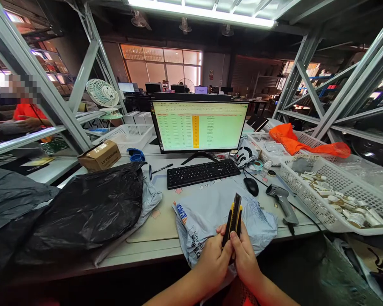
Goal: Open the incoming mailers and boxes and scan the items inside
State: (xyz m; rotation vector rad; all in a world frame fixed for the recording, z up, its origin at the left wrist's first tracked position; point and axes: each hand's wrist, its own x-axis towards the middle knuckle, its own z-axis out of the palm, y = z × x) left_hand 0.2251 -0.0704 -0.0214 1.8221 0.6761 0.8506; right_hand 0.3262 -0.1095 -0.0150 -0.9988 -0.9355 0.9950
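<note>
Both my hands hold a black and yellow utility knife [234, 218] upright over the near edge of the desk. My left hand [213, 257] wraps the lower part of its handle from the left. From the right, my right hand [244, 255] pinches the handle with thumb and fingers. Just behind the knife lies a grey plastic mailer bag [207, 212] with blue print, flat on the desk [153, 248].
A keyboard [202, 172], mouse [251, 186] and monitor [199, 126] stand behind the bag. A barcode scanner [283, 203] lies at right beside a white basket [331, 193] of small bottles. Black plastic bags [83, 210] and a cardboard box [99, 155] fill the left. A person in red [27, 112] sits far left.
</note>
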